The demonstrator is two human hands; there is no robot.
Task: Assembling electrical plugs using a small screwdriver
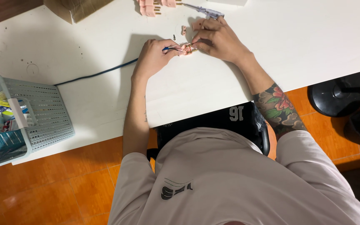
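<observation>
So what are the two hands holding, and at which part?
Together they hold an opened pink plug. The left hand pinches the dark cable at the plug's end; the right hand grips the plug's other side.

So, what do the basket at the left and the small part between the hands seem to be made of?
Basket: probably moulded plastic, matte pale grey-blue, walls a regular grid of holes. Small part: pinkish plastic shell, it seems, with brass-coloured metal bits that glint; details too small to confirm.

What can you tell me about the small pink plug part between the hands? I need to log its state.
The open plug half is a small pale-pink plastic shell lying on the white table, with brass-looking metal inside. Thin wires from the dark blue cable run into it. The left hand pinches the cable end; the right hand fingers press the shell. Finer detail is unclear.
</observation>
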